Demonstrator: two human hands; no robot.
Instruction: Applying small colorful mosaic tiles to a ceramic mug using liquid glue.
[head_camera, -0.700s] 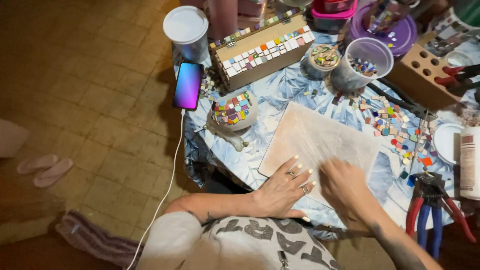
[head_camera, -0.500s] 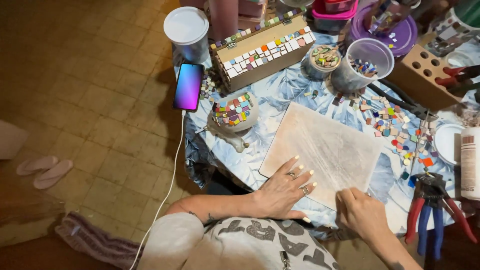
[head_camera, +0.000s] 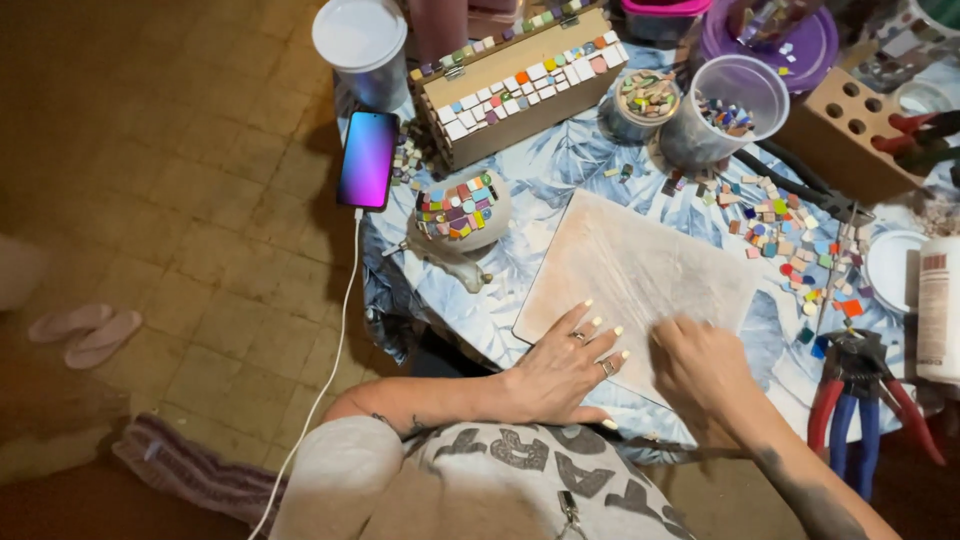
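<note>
A pale square board (head_camera: 640, 275) covered with a crinkled clear film lies on the table with a leaf-patterned cloth (head_camera: 500, 300). My left hand (head_camera: 570, 365) rests flat on the board's near left corner, fingers spread, rings on two fingers. My right hand (head_camera: 700, 365) presses on the board's near edge with its fingers curled down; whether it pinches the film I cannot tell. Loose coloured mosaic tiles (head_camera: 790, 235) lie scattered to the right of the board.
A lit phone (head_camera: 368, 160) on a white cable lies at the table's left edge. Behind are a tiled wooden box (head_camera: 520, 85), a tile-covered bowl (head_camera: 460, 210), tubs of tiles (head_camera: 725, 105), a drilled wooden block (head_camera: 850, 130). Red and blue pliers (head_camera: 860, 400) lie right.
My right hand slid back toward me off the board's near corner, then returned up and left onto the board's near edge. The left hand stayed flat in place.
</note>
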